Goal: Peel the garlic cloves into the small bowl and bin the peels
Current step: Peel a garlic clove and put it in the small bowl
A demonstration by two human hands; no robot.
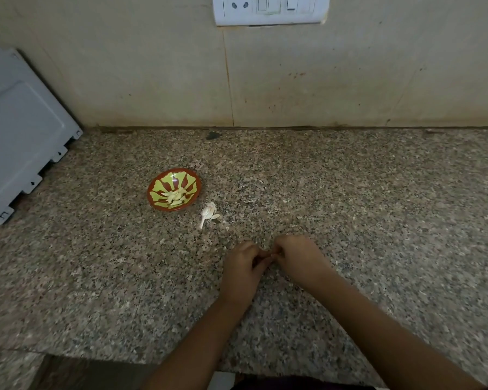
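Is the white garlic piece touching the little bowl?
Apart. The head view shows a strip of speckled counter between the garlic piece and the little bowl.

No legible text, brand or number found anywhere in view. Small dark marks noted along stepped edge of grey panel point(26, 130) at left, possibly arrows, too small to be read. Switch plate point(269, 9) on wall: sockets and rockers seen, no lettering made out.
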